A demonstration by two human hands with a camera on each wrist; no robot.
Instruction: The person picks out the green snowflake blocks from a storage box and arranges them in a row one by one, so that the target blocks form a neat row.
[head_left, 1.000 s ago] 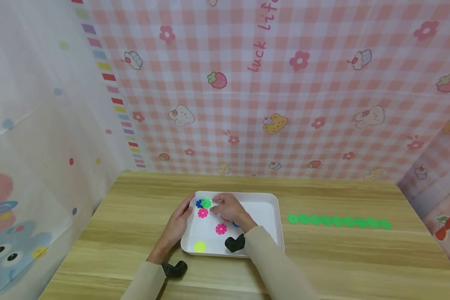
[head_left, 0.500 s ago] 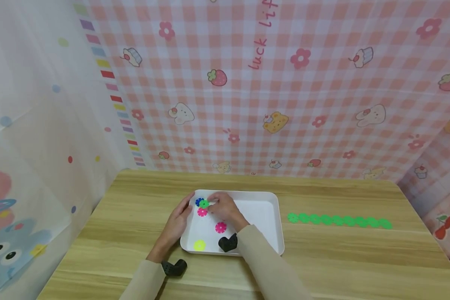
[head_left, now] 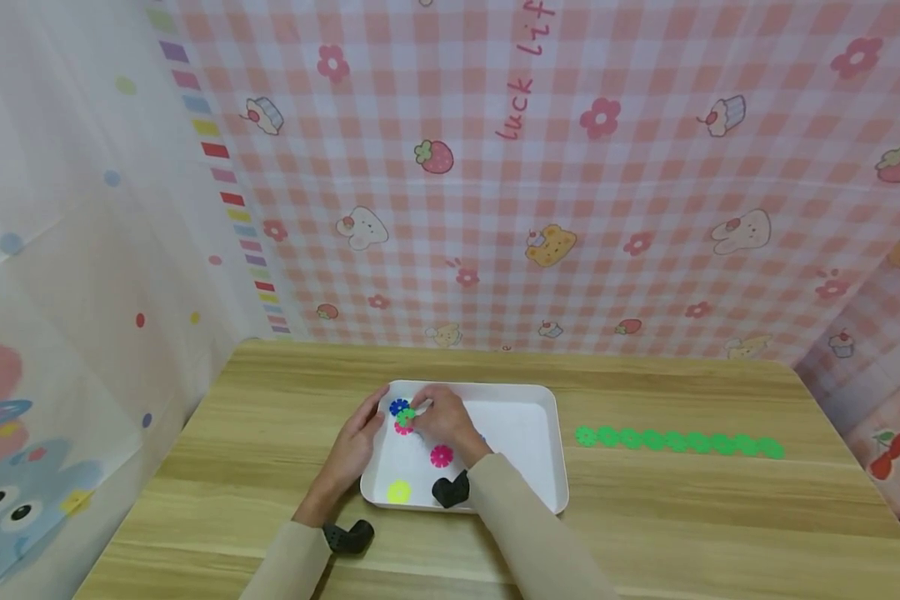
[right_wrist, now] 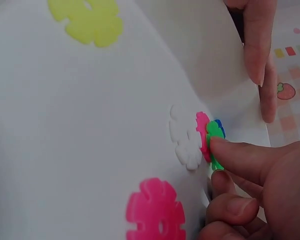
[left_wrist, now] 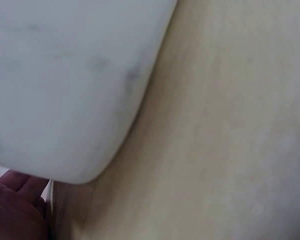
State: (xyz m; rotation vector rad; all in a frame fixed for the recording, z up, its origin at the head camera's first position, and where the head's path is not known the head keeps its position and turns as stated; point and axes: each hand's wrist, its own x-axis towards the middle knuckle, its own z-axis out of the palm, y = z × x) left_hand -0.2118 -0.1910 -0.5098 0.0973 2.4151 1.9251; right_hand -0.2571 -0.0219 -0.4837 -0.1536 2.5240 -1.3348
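A white tray [head_left: 525, 450] lies on the wooden table, its left side held by my left hand [head_left: 358, 442], with one finger inside the rim in the right wrist view. My right hand [head_left: 444, 417] pinches a green snowflake disc [right_wrist: 214, 131] between thumb and fingers. In the head view that disc overlaps a pink snowflake disc [head_left: 402, 429], close to a blue disc [head_left: 398, 407]. A white disc [right_wrist: 182, 135] lies beside them. Nearer the front are another pink disc [head_left: 441, 456] and a yellow disc [head_left: 399, 492]. The left wrist view shows mostly the tray's white side [left_wrist: 65, 110].
A row of several green snowflake discs [head_left: 675, 442] stretches across the table right of the tray. Black wrist mounts [head_left: 348, 537] sit on both wrists. Behind the table [head_left: 645, 533] hangs a pink checked cloth [head_left: 495, 192].
My right hand has moved left, fingers closing on the green disc. That disc has shifted from overlapping the blue disc to lying over the pink one. My left hand stays at the tray.
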